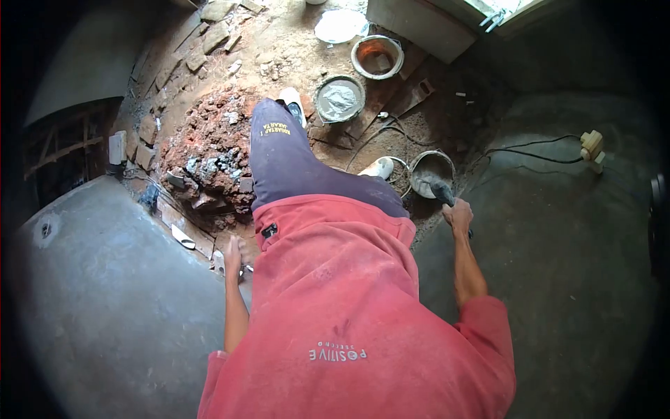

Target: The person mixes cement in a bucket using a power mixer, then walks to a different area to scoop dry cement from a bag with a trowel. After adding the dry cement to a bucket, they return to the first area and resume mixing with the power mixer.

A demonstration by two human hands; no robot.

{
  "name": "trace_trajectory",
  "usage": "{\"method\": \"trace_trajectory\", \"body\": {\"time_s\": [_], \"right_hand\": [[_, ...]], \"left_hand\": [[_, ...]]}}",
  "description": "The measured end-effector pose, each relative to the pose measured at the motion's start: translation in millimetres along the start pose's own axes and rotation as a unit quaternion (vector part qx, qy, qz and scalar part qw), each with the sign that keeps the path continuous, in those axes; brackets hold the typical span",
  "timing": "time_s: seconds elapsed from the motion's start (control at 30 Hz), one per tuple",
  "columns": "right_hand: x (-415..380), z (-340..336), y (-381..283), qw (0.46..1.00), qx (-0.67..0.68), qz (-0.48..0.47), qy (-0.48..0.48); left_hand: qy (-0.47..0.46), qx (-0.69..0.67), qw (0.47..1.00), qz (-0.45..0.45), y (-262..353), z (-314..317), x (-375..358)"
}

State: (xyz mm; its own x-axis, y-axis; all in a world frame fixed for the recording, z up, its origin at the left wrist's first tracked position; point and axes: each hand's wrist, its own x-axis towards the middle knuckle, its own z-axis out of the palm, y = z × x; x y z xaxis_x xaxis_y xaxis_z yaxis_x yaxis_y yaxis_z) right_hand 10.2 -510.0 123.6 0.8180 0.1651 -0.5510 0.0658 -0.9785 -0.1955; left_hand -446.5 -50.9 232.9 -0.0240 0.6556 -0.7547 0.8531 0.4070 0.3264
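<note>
My right hand [458, 215] is closed round the handle of a trowel [442, 193]. The trowel's dark blade reaches over the near rim of a bucket [433, 173] holding grey mix. My left hand [235, 255] hangs at my left side with its fingers loosely apart and nothing visible in it. It is near the lower edge of a heap of reddish rubble [209, 150], beside small white pieces on the floor.
A bucket of pale grey material [340, 99], an orange-stained bucket [377, 57] and a white round patch [340, 26] lie ahead. Cables cross the floor near my right foot [379, 168]. A yellowish socket [592, 144] hangs at right. Broken tiles [216, 36] lie at upper left.
</note>
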Motion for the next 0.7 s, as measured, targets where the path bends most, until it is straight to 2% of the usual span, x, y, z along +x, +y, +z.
{"method": "trace_trajectory", "body": {"time_s": [0.13,0.2,0.27,0.33,0.4,0.47,0.5,0.53,0.6,0.7], "right_hand": [[-38,-54,-15,0.997,0.06,0.009,0.052],[-53,-81,-24,0.989,0.096,-0.03,0.105],[-64,-119,-48,0.99,0.103,-0.042,0.083],[-62,-134,-62,0.991,0.108,-0.052,0.062],[-51,-142,-73,0.977,0.161,-0.127,0.057],[-38,-141,-103,0.972,0.186,-0.134,0.044],[-29,-138,-122,0.966,0.216,-0.135,0.031],[-19,-132,-142,0.967,0.209,-0.141,0.03],[3,-113,-186,0.956,0.239,-0.167,0.012],[41,-77,-242,0.95,0.207,-0.232,0.031]], "left_hand": [[-0.038,-0.115,0.983,0.139,63,34,49],[-0.037,-0.066,0.971,0.225,96,54,66],[0.033,-0.014,0.944,0.327,146,79,58],[-0.006,-0.064,0.957,0.281,193,103,48],[0.022,-0.01,0.952,0.305,203,135,78],[0.056,0.101,0.976,0.183,249,140,43],[0.037,0.14,0.981,0.131,263,144,45],[0.036,0.131,0.983,0.126,267,153,53],[0.062,0.206,0.971,0.105,269,171,68],[0.065,0.199,0.974,0.09,257,182,86]]}}
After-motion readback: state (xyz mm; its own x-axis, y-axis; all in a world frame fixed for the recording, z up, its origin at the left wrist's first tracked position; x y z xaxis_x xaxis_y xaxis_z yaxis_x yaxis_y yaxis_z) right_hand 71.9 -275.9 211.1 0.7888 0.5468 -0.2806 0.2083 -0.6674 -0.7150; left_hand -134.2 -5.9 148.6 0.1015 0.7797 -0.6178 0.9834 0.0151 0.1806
